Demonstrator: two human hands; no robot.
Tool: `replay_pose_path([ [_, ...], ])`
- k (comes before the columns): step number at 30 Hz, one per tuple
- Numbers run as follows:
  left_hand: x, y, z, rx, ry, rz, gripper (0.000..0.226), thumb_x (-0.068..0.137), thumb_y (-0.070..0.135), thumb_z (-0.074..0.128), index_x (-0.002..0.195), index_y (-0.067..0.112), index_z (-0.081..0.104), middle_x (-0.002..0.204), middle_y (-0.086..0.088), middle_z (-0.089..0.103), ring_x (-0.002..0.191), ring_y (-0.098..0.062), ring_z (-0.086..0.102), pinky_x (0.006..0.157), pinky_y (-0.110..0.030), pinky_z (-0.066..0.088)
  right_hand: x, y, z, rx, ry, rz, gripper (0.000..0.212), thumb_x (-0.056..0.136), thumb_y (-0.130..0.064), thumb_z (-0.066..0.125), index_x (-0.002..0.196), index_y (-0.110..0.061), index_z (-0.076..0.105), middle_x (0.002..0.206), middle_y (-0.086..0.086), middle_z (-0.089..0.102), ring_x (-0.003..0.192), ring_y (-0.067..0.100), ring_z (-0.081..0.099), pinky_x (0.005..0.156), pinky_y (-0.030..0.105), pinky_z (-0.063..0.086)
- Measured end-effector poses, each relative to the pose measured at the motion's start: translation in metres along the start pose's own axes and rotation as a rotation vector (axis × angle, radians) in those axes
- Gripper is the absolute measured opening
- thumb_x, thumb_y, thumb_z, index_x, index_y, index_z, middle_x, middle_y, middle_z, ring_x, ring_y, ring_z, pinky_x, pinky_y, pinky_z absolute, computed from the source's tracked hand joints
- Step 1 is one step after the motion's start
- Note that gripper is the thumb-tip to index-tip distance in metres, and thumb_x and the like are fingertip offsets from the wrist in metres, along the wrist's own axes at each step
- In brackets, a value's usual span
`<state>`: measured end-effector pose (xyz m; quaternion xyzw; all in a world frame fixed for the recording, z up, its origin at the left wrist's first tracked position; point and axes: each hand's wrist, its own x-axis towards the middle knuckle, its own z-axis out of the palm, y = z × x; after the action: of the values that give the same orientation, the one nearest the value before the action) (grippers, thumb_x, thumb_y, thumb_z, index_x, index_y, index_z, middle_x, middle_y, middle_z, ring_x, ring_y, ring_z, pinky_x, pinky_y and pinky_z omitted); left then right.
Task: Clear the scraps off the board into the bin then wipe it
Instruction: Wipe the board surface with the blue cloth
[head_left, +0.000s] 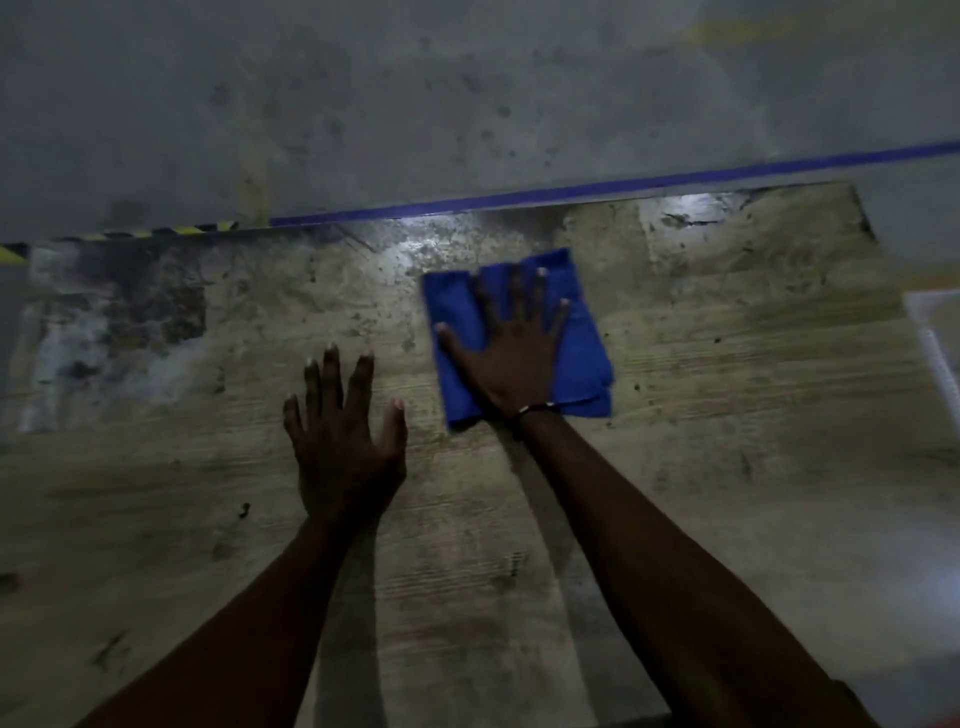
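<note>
- Under your right hand (519, 353) the blue cloth (582, 358) is lying flat on the board (727, 395), toward the board's far edge and right of its middle.
- Your right grip is spreading wide, fingers straight, pressing the cloth down rather than clutching it.
- Left of the cloth, your left hand (345, 441) is resting open on bare board, holding nothing, seemingly steadying it.
- No loose scraps are showing, so you are probably wiping now; no bin is in view.
- Stained, greyish patches are lying far left of the cloth, past your left hand, so the wipe is likely heading that way.
</note>
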<state>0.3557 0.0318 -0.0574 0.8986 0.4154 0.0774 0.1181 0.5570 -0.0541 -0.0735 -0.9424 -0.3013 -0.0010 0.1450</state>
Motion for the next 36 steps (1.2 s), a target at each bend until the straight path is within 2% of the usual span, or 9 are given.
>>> replay_pose_path([
  [3,0.003,-0.002,0.000,0.016,-0.006,0.004,0.072,0.095,0.057,0.044,0.161,0.033,0.030,0.174,0.000,0.009,0.161,-0.025,0.010,0.125,-0.058,0.016,-0.014,-0.028,0.009,0.011,-0.046,-0.273,0.084,0.089,-0.085,0.041,0.161,-0.043,0.028,0.175,0.004,0.011,0.162,0.032,0.001,0.126,0.062,-0.003],
  [5,0.002,-0.001,-0.002,0.015,-0.015,-0.010,0.071,0.097,0.056,0.047,0.162,0.034,0.030,0.174,0.002,0.008,0.161,-0.024,0.008,0.126,-0.057,0.014,-0.007,-0.008,0.008,0.004,-0.027,-0.308,0.083,0.089,-0.086,0.042,0.160,-0.044,0.031,0.174,0.002,0.015,0.162,0.031,0.005,0.127,0.061,-0.003],
  [10,0.002,-0.001,-0.002,-0.023,-0.021,-0.021,0.070,0.099,0.055,0.051,0.162,0.037,0.027,0.175,0.003,0.007,0.161,-0.022,0.004,0.127,-0.056,0.010,0.047,0.060,-0.012,-0.040,-0.009,0.131,0.087,0.087,-0.092,0.030,0.162,-0.049,0.017,0.175,0.002,0.006,0.161,0.032,0.000,0.125,0.066,0.002],
  [14,0.002,0.000,-0.002,-0.034,-0.009,-0.026,0.071,0.098,0.053,0.055,0.162,0.038,0.029,0.174,0.004,0.008,0.161,-0.021,0.005,0.127,-0.056,0.011,0.076,0.014,-0.003,0.025,0.016,0.314,0.088,0.088,-0.090,0.028,0.163,-0.046,0.016,0.175,0.005,0.004,0.161,0.036,-0.004,0.123,0.068,-0.001],
  [18,0.000,0.002,-0.002,-0.038,-0.006,-0.020,0.073,0.098,0.053,0.055,0.163,0.039,0.025,0.175,0.006,0.004,0.161,-0.019,0.002,0.127,-0.057,0.011,0.080,-0.067,0.022,0.015,-0.083,-0.087,0.088,0.088,-0.087,0.028,0.164,-0.042,0.020,0.175,0.006,0.003,0.161,0.035,-0.004,0.124,0.062,-0.010],
  [21,0.001,-0.001,0.000,-0.041,-0.010,-0.020,0.073,0.098,0.055,0.052,0.163,0.039,0.024,0.175,0.006,0.003,0.161,-0.018,-0.001,0.127,-0.057,0.010,0.078,-0.066,0.027,0.052,-0.153,-0.295,0.086,0.088,-0.087,0.034,0.162,-0.044,0.025,0.175,0.001,0.008,0.161,0.031,-0.002,0.124,0.059,-0.012],
  [27,0.000,-0.001,0.001,-0.039,-0.005,-0.012,0.069,0.099,0.059,0.042,0.163,0.039,0.024,0.175,0.004,0.004,0.161,-0.019,-0.001,0.127,-0.056,0.009,0.104,0.052,-0.010,-0.019,-0.026,0.181,0.088,0.087,-0.090,0.022,0.163,-0.047,0.015,0.175,0.002,0.005,0.161,0.034,0.000,0.124,0.067,-0.001],
  [30,0.001,-0.003,0.001,-0.030,-0.007,-0.015,0.070,0.098,0.058,0.046,0.162,0.038,0.027,0.175,0.004,0.005,0.161,-0.020,0.001,0.127,-0.057,0.010,0.074,0.049,-0.014,0.010,0.008,0.253,0.084,0.091,-0.087,0.021,0.163,-0.044,0.019,0.174,0.008,0.012,0.161,0.037,0.004,0.123,0.069,0.004],
  [36,0.001,-0.002,-0.003,-0.022,-0.036,-0.021,0.071,0.098,0.056,0.050,0.163,0.038,0.024,0.175,0.006,0.000,0.161,-0.019,-0.001,0.127,-0.057,0.009,-0.045,-0.004,-0.005,-0.032,-0.106,-0.259,0.081,0.093,-0.084,0.033,0.163,-0.045,0.019,0.175,0.002,0.004,0.162,0.030,-0.005,0.126,0.063,-0.002],
])
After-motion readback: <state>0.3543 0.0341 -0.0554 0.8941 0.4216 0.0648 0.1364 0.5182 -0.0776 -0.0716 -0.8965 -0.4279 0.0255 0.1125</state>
